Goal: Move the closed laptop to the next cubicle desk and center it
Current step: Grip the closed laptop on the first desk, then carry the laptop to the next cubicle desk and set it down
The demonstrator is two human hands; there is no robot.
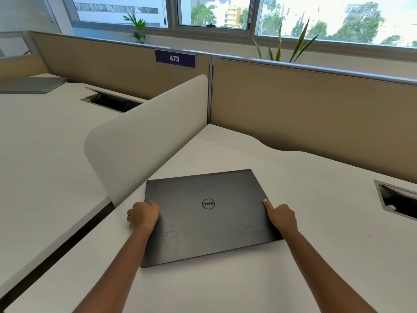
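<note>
A closed dark grey laptop with a round logo lies flat on the white desk in front of me, close to the white curved divider. My left hand curls around the laptop's left edge, thumb on the lid. My right hand holds the right edge, thumb resting on top. The neighbouring desk lies to the left, beyond the divider.
Another closed grey laptop sits at the far left of the neighbouring desk. Each desk has an open cable hatch. Beige partition panels with a "473" sign stand behind, with plants and windows beyond.
</note>
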